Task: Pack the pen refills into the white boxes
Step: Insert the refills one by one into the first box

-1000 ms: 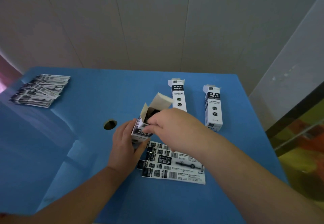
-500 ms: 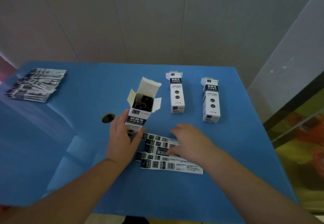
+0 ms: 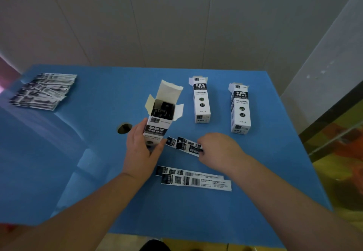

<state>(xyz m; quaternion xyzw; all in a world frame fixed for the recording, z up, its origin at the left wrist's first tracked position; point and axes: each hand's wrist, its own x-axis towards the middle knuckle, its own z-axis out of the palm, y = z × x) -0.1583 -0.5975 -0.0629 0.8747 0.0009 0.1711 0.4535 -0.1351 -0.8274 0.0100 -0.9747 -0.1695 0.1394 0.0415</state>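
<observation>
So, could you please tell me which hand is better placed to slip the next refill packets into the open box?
The right hand: it already pinches refill packets beside the open box, while the left hand steadies that box.

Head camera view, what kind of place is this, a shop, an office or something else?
Probably a makeshift packing station, not a shop: a bare blue table against plain panelled walls, identical white boxes standing in a row, and a stack of refill packets waiting at the far left corner.
</observation>
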